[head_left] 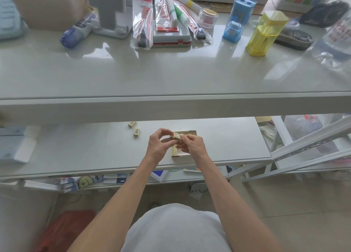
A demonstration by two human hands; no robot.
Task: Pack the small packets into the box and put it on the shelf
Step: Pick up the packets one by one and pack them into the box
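A small cream packet [176, 136] with green print is pinched between my left hand [159, 145] and my right hand [191, 145], just above an open beige cardboard box [187, 132]. The box lies on the lower white shelf [95, 153], mostly hidden under my hands; another packet [174, 153] shows inside it at the near left. Two loose packets lie on the shelf to the left, one further back [132, 123] and one nearer [136, 132].
The upper white shelf [171, 76] carries stationery: a yellow plastic case [266, 33], a blue case [238, 19], bagged pens [142, 23], markers and cardboard boxes. Blue-white packs [15, 147] sit at the lower shelf's left. A slanted metal frame [303, 143] stands at the right.
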